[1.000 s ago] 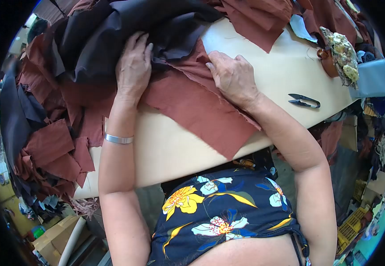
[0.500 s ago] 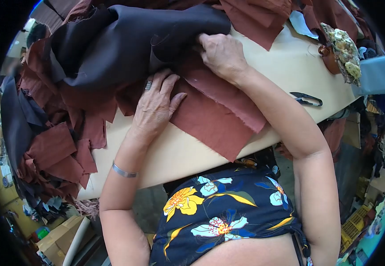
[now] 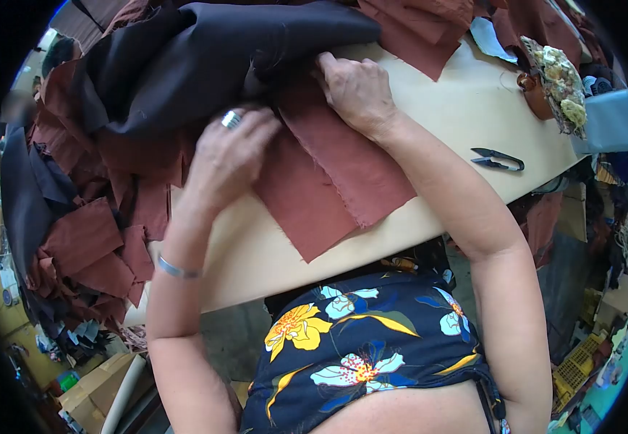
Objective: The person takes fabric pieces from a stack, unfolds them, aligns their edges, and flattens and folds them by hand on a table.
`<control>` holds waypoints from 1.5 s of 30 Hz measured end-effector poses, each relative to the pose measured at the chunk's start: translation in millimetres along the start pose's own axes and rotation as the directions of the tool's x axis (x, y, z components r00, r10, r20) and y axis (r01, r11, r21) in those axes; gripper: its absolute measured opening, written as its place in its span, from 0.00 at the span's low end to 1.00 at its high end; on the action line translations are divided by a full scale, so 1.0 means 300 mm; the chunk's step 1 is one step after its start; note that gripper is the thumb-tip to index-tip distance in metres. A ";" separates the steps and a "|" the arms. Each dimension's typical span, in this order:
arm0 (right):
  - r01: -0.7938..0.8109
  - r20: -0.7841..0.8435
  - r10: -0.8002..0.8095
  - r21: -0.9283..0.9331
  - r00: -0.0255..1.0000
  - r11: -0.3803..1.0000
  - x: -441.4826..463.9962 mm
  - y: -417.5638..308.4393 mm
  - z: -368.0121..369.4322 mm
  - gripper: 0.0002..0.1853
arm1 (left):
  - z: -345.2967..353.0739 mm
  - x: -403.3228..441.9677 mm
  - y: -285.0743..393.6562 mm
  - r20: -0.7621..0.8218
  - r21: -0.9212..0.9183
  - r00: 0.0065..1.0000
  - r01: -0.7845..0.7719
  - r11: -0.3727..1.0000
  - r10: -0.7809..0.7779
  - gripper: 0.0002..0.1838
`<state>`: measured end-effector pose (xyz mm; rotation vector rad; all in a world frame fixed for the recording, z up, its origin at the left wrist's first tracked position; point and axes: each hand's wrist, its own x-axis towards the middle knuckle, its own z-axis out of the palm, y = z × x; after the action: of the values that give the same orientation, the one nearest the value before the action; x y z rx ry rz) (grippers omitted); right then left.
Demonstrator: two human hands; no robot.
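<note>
A reddish-brown cloth [image 3: 354,163] with a frayed seam lies on the pale table [image 3: 256,246], its upper part beneath a dark cloth [image 3: 176,72]. My right hand [image 3: 357,90] is closed at the upper right edge of the reddish-brown cloth, fingers bent and their tips hidden. Over the left edge of the same cloth, just below the dark one, is my left hand [image 3: 231,155], wearing a ring; its fingers are smeared by motion.
Black thread snips [image 3: 497,159] rest on the right side of the table. Reddish-brown scraps [image 3: 86,242] are heaped at the left. Near the right edge stand a brown pot [image 3: 536,98] and a light blue box [image 3: 614,124].
The lower end of the reddish-brown cloth has swung left and spread wider. My left hand moved right, then back left. My right hand moved up and slightly left. The dark cloth has shifted up.
</note>
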<state>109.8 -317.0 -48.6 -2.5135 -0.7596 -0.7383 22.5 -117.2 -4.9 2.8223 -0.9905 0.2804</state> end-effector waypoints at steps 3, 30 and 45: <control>0.027 -0.015 -0.027 0.002 1.000 1.000 0.001 0.001 0.000 0.05 | 0.034 -0.017 0.169 -0.078 -0.219 0.997 -0.044 0.975 0.027 0.20; -0.126 0.215 0.060 0.312 0.975 0.942 -0.313 -0.001 -0.346 0.30 | 0.076 -0.063 0.227 0.028 -0.253 0.980 -0.186 0.950 0.199 0.25; -0.068 0.157 0.016 0.328 0.988 0.942 -0.331 0.007 -0.331 0.28 | -0.001 -0.044 0.320 0.160 -0.092 0.967 -0.184 0.979 0.197 0.26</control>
<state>4.0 -407.6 -30.7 -2.2849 -0.8042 -0.3683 -48.0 -183.5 -1.1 2.7203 -1.2817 0.0214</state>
